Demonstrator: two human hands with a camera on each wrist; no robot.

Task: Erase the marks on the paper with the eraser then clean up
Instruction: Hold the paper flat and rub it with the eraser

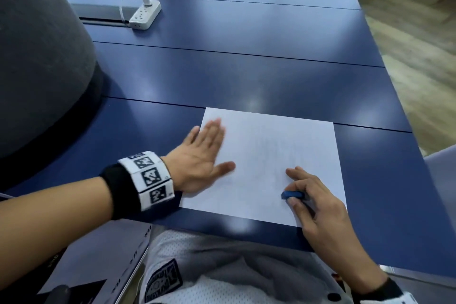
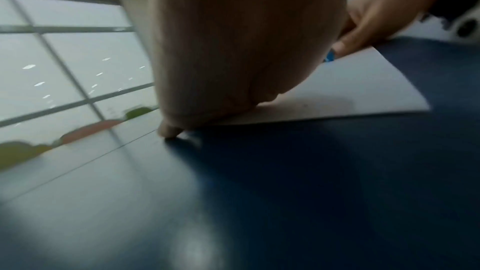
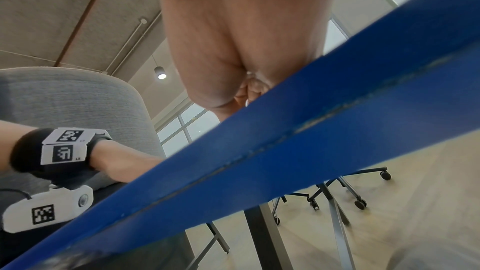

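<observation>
**A:** Where is the sheet?

**B:** The paper (image 1: 271, 163) lies flat on the blue table (image 1: 246, 69), low and right of centre in the head view, its near edge close to the table's front edge. Faint grey traces show in its middle — too pale to read.

**A:** And the hands?

**B:** The left hand (image 1: 199, 158) lies flat with fingers straight and together, palm down. Its fingers overlap the sheet's left edge and the thumb reaches onto the paper; the heel of the hand sits on the table. It is blurred. The right hand (image 1: 318, 207) is at the lower right of the paper with its fingers curled, pinching the blue eraser (image 1: 292, 195) between thumb and fingers. The eraser is at the sheet's surface near the right-hand lower corner.

**A:** Does the left wrist view add anything?

**B:** A little. From there only a sliver of the eraser shows, upper right of the frame, under a fingertip of the right hand, against the paper's far side.

**A:** What else is around?

**B:** A white power strip (image 1: 145, 14) with a plug in it sits at the upper left of the head view. A large grey rounded form (image 1: 37, 56) fills the left edge — a chair back, by the right wrist view.
</observation>
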